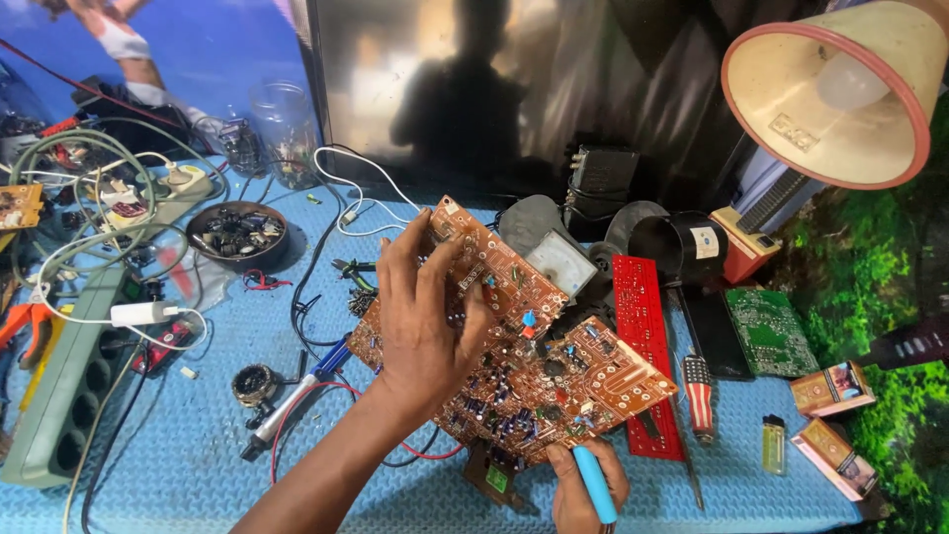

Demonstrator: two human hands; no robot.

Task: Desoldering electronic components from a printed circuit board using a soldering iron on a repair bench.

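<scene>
My left hand (423, 314) lies spread on a large brown circuit board (524, 346) full of small components and holds it tilted above the blue mat (198, 445). My right hand (585, 487) sits at the board's lower edge, gripping a tool with a light blue handle (595, 483); its tip is hidden behind the board. A soldering iron (287, 405) with a white and blue handle lies on the mat to the left of my left forearm.
A red circuit board (643, 346), a striped screwdriver (699, 396), a green board (769, 331), a yellow lighter (774, 443) and two small boxes (832, 388) lie to the right. A desk lamp (830, 94) hangs at upper right. A bowl of parts (237, 232), a power strip (69, 396) and cables crowd the left.
</scene>
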